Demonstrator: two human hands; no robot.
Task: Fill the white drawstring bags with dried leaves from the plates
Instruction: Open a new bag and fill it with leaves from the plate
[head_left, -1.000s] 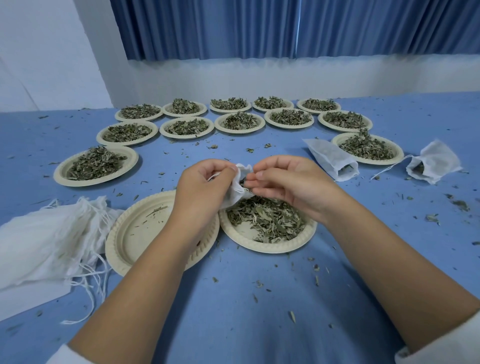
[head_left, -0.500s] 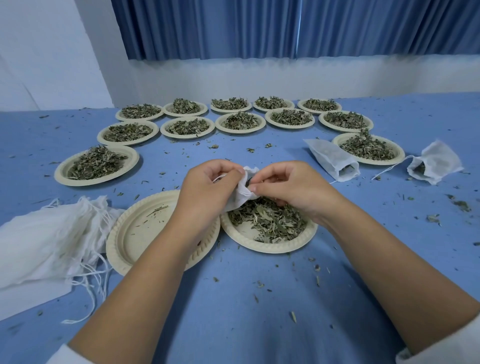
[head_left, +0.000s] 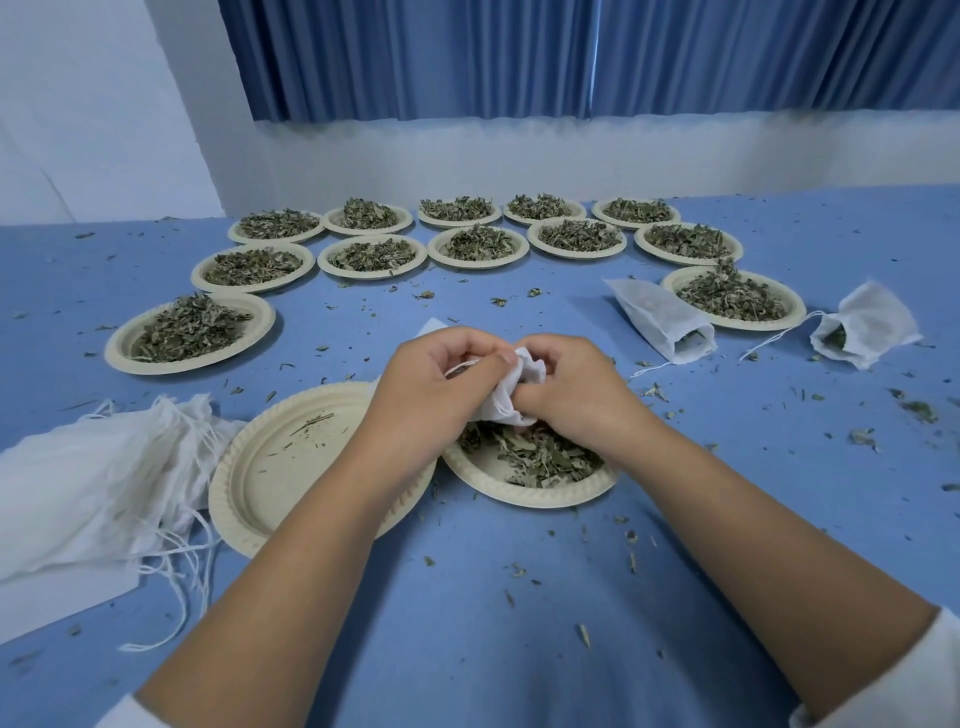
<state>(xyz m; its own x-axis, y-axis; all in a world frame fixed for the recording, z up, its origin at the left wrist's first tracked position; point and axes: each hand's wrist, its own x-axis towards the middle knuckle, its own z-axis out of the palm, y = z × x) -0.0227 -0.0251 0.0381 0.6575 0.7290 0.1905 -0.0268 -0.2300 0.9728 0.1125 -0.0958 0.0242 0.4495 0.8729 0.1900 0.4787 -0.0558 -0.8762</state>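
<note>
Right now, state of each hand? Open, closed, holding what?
Left hand: closed, grip pinching the white drawstring bag.
Right hand: closed, gripping the same bag at its mouth.

There are 14 paper plates (head_left: 119, 353): 13 hold dried leaves (head_left: 187, 332) and 1 near plate (head_left: 270, 467) holds only scraps. 3 white drawstring bags (head_left: 872, 317) can be counted singly, 2 leaf-filled bags (head_left: 654, 317) at the right and 1 held bag (head_left: 511, 400); the bag heap (head_left: 78, 493) at the left is too bunched to count.
</note>
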